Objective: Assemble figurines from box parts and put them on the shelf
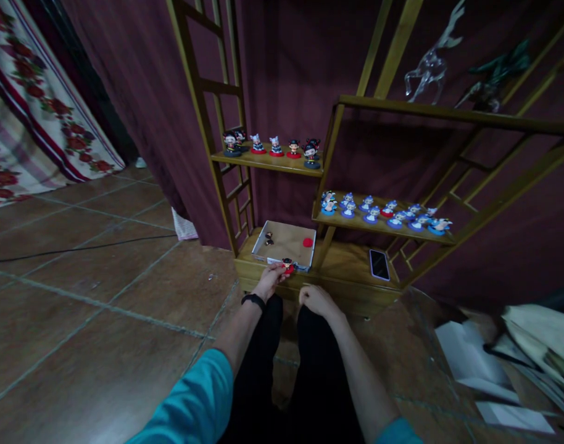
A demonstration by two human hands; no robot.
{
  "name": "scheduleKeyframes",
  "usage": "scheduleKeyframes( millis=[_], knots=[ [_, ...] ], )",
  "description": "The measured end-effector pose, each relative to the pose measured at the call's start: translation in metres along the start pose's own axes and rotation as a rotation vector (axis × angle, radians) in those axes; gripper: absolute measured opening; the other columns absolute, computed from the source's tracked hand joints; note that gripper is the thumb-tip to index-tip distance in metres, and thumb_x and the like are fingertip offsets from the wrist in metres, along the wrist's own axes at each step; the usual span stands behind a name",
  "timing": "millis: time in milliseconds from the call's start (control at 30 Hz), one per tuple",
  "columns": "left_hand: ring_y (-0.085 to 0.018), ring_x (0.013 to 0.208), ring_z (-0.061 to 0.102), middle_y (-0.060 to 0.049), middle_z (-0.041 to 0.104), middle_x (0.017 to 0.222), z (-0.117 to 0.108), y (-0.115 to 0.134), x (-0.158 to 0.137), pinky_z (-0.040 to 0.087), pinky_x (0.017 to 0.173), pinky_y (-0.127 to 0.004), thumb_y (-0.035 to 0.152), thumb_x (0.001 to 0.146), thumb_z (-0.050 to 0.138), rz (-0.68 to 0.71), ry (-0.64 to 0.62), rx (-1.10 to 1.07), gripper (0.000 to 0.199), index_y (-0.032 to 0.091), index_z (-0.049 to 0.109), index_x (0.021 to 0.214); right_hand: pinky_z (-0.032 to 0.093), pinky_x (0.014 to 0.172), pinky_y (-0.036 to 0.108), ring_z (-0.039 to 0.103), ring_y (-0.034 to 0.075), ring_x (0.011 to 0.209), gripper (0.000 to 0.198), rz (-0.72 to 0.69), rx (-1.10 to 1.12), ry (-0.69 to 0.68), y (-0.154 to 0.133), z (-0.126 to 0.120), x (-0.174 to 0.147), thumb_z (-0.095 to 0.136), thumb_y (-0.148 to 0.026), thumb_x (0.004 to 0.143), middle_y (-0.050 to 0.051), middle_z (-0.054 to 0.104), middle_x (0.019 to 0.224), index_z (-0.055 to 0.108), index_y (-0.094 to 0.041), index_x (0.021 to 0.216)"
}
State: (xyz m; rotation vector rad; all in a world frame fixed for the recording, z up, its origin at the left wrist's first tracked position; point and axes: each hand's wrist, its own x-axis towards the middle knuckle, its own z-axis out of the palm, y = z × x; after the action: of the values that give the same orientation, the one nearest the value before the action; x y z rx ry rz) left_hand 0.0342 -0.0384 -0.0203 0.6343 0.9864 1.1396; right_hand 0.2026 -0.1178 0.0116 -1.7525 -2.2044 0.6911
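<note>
My left hand [271, 279] is closed on a small black-haired figurine [287, 264] with a red round base, held over the front edge of a shallow white-rimmed cardboard box [286, 231]. Inside the box lie small dark figurine pieces [269, 239] at the left and a red round piece [307, 242] at the right. My right hand [316, 299] rests by my knee with its fingers curled in, and nothing shows in it. The box stands on the lowest board of a wooden display shelf [342, 271].
Dark-haired and grey figurines [275, 147] line the upper left shelf. Several blue-and-white figurines [371, 213] stand on the right shelf. A phone [379, 264] lies below them. Higher up is a clear glass deer [427, 71]. White packaging [471, 357] lies on the floor at right.
</note>
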Motion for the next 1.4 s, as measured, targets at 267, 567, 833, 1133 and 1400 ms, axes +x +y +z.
scheduleKeyframes(
  millis=[267, 567, 833, 1133, 1400],
  knots=[
    [-0.009, 0.051, 0.058, -0.005, 0.065, 0.069, 0.001, -0.002, 0.000, 0.037, 0.042, -0.014, 0.004, 0.065, 0.064, 0.035, -0.053, 0.006, 0.025, 0.012, 0.055, 0.087, 0.039, 0.067, 0.025, 0.054, 0.015, 0.072, 0.013, 0.131, 0.270, 0.368, 0.011, 0.019, 0.047, 0.047, -0.029, 0.072, 0.001, 0.059, 0.077, 0.054, -0.021, 0.079],
    [-0.008, 0.052, 0.058, -0.003, 0.065, 0.067, 0.003, -0.006, 0.005, 0.038, 0.043, -0.014, 0.006, 0.063, 0.067, 0.001, -0.069, -0.003, 0.027, 0.013, 0.056, 0.088, 0.047, 0.064, 0.026, 0.057, 0.012, 0.064, 0.026, 0.179, 0.857, 0.262, 0.009, 0.035, 0.074, 0.040, -0.038, 0.078, 0.000, 0.062, 0.074, 0.059, -0.023, 0.088],
    [-0.009, 0.054, 0.060, -0.005, 0.065, 0.068, 0.007, -0.005, 0.004, 0.042, 0.047, -0.015, 0.007, 0.065, 0.066, -0.027, -0.080, -0.001, 0.021, 0.011, 0.060, 0.084, 0.049, 0.056, 0.023, 0.055, 0.009, 0.052, 0.019, 0.281, 1.324, 0.188, 0.013, 0.032, 0.077, 0.063, -0.031, 0.065, 0.000, 0.061, 0.060, 0.063, -0.016, 0.076],
    [-0.008, 0.058, 0.060, -0.008, 0.066, 0.075, 0.008, -0.002, 0.001, 0.046, 0.056, -0.017, 0.007, 0.066, 0.065, -0.073, -0.131, -0.001, 0.025, 0.011, 0.063, 0.091, 0.048, 0.054, 0.022, 0.056, 0.009, 0.053, 0.028, 0.343, 1.467, 0.183, 0.018, 0.030, 0.076, 0.064, -0.021, 0.064, 0.000, 0.062, 0.063, 0.060, -0.017, 0.092],
    [-0.007, 0.059, 0.058, -0.007, 0.066, 0.079, 0.006, -0.005, 0.001, 0.046, 0.056, -0.016, 0.007, 0.064, 0.067, -0.048, -0.137, 0.002, 0.029, 0.011, 0.064, 0.092, 0.045, 0.055, 0.020, 0.054, 0.007, 0.054, 0.034, 0.223, 1.359, 0.162, 0.013, 0.028, 0.072, 0.070, -0.030, 0.055, -0.001, 0.062, 0.068, 0.062, -0.020, 0.086]
  ],
)
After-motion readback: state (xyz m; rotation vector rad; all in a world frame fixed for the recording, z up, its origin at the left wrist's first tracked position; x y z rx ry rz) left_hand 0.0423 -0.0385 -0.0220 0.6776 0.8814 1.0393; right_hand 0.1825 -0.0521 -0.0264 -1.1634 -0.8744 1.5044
